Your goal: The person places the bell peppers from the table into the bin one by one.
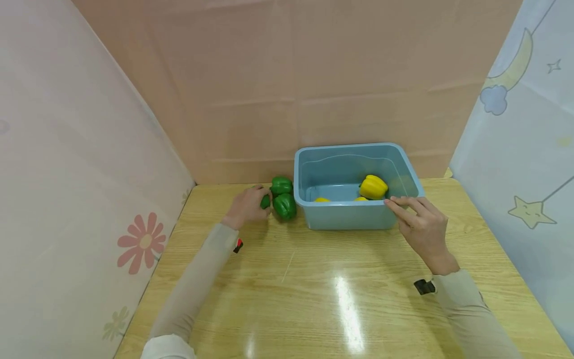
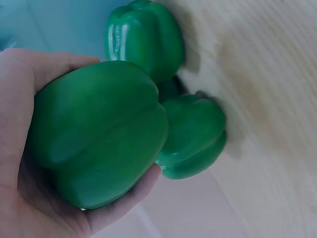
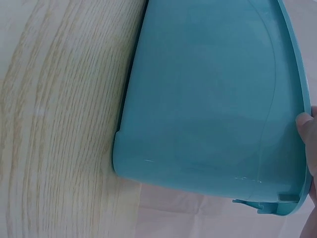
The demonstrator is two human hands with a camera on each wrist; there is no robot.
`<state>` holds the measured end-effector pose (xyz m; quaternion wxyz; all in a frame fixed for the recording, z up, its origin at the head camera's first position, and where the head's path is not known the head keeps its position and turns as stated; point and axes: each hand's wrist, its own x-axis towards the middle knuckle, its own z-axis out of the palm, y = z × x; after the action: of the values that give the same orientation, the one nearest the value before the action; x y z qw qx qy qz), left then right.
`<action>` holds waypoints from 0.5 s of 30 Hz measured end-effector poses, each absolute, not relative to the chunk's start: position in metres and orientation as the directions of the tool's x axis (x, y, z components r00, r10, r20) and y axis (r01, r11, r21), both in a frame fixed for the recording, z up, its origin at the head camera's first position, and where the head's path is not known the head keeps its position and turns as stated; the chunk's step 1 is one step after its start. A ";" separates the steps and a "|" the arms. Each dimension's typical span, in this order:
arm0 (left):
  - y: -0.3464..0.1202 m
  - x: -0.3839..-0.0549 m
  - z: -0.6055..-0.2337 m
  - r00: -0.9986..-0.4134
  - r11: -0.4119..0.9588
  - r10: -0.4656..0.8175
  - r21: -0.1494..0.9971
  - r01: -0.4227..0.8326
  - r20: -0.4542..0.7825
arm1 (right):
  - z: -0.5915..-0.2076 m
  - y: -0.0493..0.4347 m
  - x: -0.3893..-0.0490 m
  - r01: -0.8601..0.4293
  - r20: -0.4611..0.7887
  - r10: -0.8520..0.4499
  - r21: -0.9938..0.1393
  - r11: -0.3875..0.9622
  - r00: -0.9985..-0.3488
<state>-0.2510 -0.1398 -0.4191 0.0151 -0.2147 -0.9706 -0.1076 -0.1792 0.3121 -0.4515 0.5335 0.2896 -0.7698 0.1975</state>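
My left hand [image 1: 247, 207] grips a green bell pepper [image 2: 99, 134], its thumb and fingers wrapped around the sides. Two more green bell peppers, a rear one [image 1: 281, 185] and a nearer one [image 1: 284, 206], sit on the table just right of that hand, beside the bin. At the near right corner of the blue plastic bin [image 1: 350, 217], my right hand [image 1: 423, 229] pinches the rim, thumb outside it. Inside the bin lies a yellow bell pepper [image 1: 373, 187]; the front wall mostly hides two other yellow pieces [image 1: 322, 200].
The bin stands on a wooden table [image 1: 305, 299] near its back edge. A beige cloth [image 1: 287, 89] hangs behind, with patterned panels on the left [image 1: 80, 164] and right [image 1: 515, 149]. Left of the held pepper, bare wood reaches the left panel.
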 end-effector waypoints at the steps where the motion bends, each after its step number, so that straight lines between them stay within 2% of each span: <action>1: -0.139 -0.251 -0.417 -0.907 0.884 0.412 0.202 0.421 0.085 | -0.451 0.312 -0.179 -0.656 0.936 -0.235 0.005 0.754 -0.263; 8: -0.133 -0.254 -0.400 -0.896 0.875 0.415 0.202 0.440 0.157 | -0.454 0.311 -0.181 -0.636 0.938 -0.247 0.038 0.771 -0.244; 15: -0.127 -0.259 -0.390 -0.883 0.871 0.431 0.170 0.461 0.187 | -0.460 0.308 -0.180 -0.637 0.953 -0.199 0.008 0.771 -0.228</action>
<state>-0.2589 -0.1266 -0.3897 0.0716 -0.2312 -0.9645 -0.1054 -0.1802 0.3079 -0.4598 0.5566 0.2757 -0.7586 0.1967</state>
